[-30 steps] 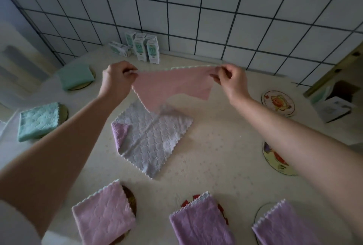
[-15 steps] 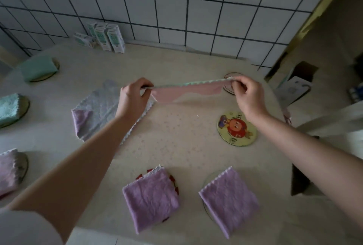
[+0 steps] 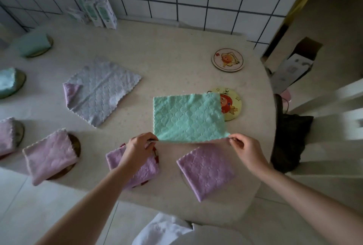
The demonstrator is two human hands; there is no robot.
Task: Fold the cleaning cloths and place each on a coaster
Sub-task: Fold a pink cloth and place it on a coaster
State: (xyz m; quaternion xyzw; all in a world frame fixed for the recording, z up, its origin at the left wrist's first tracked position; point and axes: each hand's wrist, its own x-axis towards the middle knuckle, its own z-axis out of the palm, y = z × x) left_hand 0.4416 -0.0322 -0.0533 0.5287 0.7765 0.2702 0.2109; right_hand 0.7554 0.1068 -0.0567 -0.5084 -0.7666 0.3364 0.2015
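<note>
The mint-green quilted cloth [image 3: 188, 117] (scallop-edged, spread out) lies centre frame, near corners pinched by left grip [image 3: 137, 150] and right grip [image 3: 245, 152], far corner overlapping a round yellow coaster [image 3: 233, 105].

A pale speckled table [image 3: 176, 48] bears a green cloth [image 3: 188, 117] spread just beyond the left hand [image 3: 137, 151] and right hand [image 3: 246, 151], which pinch its near corners. Its far corner overlaps a yellow coaster [image 3: 233, 107]. A cream coaster [image 3: 227, 60] sits farther beyond the right hand. A grey cloth [image 3: 102, 89] lies flat beyond the left hand.
</note>
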